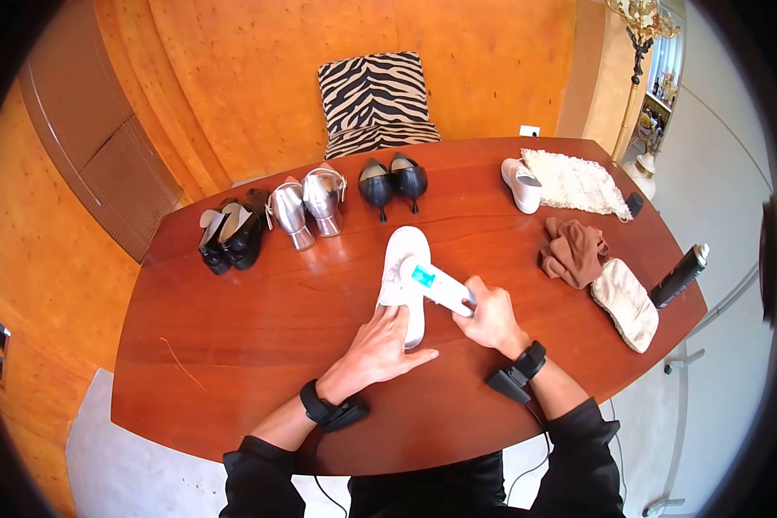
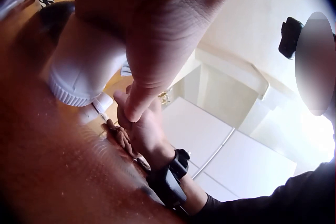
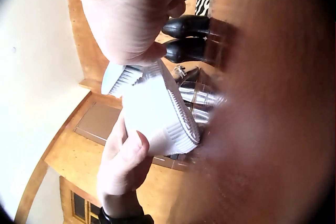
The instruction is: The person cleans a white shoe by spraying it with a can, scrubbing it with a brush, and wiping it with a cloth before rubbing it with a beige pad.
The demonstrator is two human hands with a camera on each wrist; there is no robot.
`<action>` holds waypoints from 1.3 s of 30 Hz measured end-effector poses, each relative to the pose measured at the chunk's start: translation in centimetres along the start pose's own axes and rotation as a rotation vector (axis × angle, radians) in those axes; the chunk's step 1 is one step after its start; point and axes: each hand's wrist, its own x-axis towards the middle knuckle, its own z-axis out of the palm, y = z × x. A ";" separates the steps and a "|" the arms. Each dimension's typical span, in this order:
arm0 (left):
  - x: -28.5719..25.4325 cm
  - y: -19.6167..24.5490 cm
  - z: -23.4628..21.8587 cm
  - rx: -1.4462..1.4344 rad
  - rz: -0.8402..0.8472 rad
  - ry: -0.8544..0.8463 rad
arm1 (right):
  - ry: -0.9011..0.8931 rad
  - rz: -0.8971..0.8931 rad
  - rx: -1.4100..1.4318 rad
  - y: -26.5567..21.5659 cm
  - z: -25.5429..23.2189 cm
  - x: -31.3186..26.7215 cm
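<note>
A white sneaker [image 1: 405, 246] lies on the table in front of me, toe pointing away. Its ribbed sole edge [image 2: 71, 98] shows in the left wrist view. On the heel half of the sneaker rests my left hand [image 1: 374, 350], fingers extended and thumb stretched out past the heel. My right hand [image 1: 492, 318] grips the handle of a white brush [image 1: 447, 292] with a light blue patch on its head. The brush head lies over the upper of the sneaker; bristles [image 3: 125, 78] show in the right wrist view.
Along the far side stand black shoes [image 1: 233, 233], silver heels [image 1: 309, 205] and black pumps [image 1: 393, 183]. At the right are another white sneaker [image 1: 522, 185], a cream textured cloth [image 1: 574, 183], a brown cloth [image 1: 571, 252], a cream satin pad [image 1: 626, 304] and a black spray can [image 1: 680, 276].
</note>
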 end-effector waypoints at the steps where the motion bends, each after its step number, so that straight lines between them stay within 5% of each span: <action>1: 0.0 0.1 -0.1 0.009 -0.019 -0.041 | 0.000 0.001 -0.001 0.2 0.1 0.1; 8: 0.2 0.3 -0.5 0.011 -0.044 -0.109 | 0.073 0.104 0.044 0.7 0.4 0.2; 13: 0.0 0.1 -0.1 0.008 -0.012 -0.043 | -0.102 -0.031 0.070 -0.4 -0.1 -0.1; 22: 0.1 0.1 0.1 -0.006 -0.022 -0.033 | 0.050 0.105 0.061 1.4 0.4 0.3; 27: 0.0 -0.4 0.5 0.005 0.051 0.077 | -0.150 0.027 0.129 -0.3 -0.5 0.1; 36: 0.3 -0.6 -0.5 -0.075 -0.050 -0.138 | -0.046 0.112 0.129 0.0 -0.5 0.3; 39: 0.5 -1.2 -0.1 -0.354 0.015 -0.157 | -0.128 0.029 0.126 -0.1 -0.5 0.1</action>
